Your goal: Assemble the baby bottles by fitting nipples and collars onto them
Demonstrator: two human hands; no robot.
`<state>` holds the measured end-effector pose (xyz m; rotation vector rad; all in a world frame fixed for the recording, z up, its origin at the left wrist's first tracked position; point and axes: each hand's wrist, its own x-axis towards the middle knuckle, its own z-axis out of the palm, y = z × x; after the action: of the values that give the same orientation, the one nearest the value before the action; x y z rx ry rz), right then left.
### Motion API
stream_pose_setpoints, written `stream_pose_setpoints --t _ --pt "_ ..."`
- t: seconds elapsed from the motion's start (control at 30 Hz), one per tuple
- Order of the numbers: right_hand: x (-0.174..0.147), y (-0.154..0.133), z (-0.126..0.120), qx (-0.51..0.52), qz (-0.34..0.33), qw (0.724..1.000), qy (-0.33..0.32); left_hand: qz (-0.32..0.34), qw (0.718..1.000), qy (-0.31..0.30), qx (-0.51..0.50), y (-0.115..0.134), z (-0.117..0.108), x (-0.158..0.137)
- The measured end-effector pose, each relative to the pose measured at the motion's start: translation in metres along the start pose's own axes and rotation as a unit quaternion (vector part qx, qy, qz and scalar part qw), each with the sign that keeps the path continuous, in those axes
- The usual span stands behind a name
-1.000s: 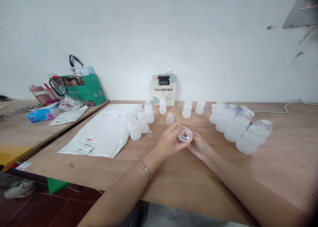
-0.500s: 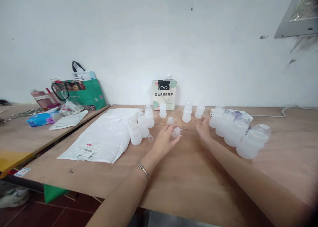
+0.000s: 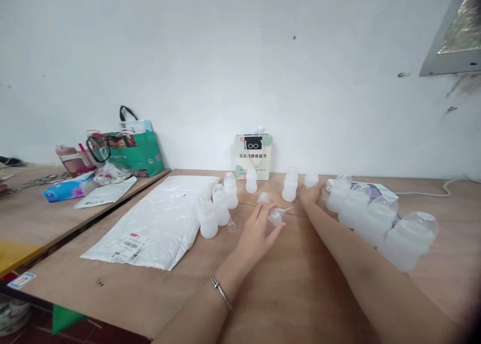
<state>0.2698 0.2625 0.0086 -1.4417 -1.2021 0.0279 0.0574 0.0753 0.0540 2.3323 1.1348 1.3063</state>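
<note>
My left hand (image 3: 259,228) is closed on a translucent ribbed cone-shaped piece (image 3: 276,216) with a thin pointed tip facing right. Just behind that hand, the rounded top of another translucent piece (image 3: 263,197) shows; its lower part is hidden. My right hand (image 3: 312,194) reaches to the back of the table, its fingers at the base of a frosted baby bottle (image 3: 311,180) without a clear dome. To its left stands a frosted baby bottle with a clear dome cap (image 3: 290,186). A small clear ring-like part (image 3: 232,226) lies to the left of my left hand.
Several frosted bottles stand left (image 3: 208,218) and right (image 3: 408,243) of my arms. Farther back are a single bottle (image 3: 251,181) and a paper bag (image 3: 240,156). A white mailing bag (image 3: 150,223) lies left. A flat box (image 3: 383,188) sits behind the right row.
My right hand has moved forward to the bottle at the back. My left hand keeps the translucent piece, its tip now tilted a little. The whole view has shifted slightly.
</note>
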Motion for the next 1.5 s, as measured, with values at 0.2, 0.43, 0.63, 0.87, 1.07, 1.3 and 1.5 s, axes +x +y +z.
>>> stream_pose_setpoints --t 0.2,0.43,0.63,0.87,1.07,1.3,1.5 --pt "-0.044 -0.006 -0.014 -0.009 0.111 0.992 0.055 0.001 0.998 0.046 -0.036 0.004 0.002 -0.001" --pt "-0.131 -0.031 -0.082 0.080 0.080 0.991 -0.070 -0.091 0.955 0.161 -0.233 0.004 0.007 0.006" --pt "-0.160 -0.064 -0.122 0.066 -0.043 0.972 -0.222 -0.172 0.863 0.172 -0.442 -0.005 0.014 0.011" --pt "-0.157 -0.075 -0.128 0.063 -0.111 0.967 -0.221 -0.189 0.862 0.045 -0.467 0.000 0.022 0.005" --pt "-0.155 -0.069 -0.131 0.037 -0.180 0.967 -0.179 -0.182 0.858 0.017 -0.479 0.002 0.025 0.001" --pt "-0.145 -0.068 -0.136 -0.076 -0.337 0.935 -0.076 -0.168 0.830 0.037 -0.530 0.005 0.030 0.000" --pt "-0.141 -0.065 -0.137 -0.084 -0.373 0.921 -0.071 -0.199 0.825 0.088 -0.521 0.004 0.043 -0.004"
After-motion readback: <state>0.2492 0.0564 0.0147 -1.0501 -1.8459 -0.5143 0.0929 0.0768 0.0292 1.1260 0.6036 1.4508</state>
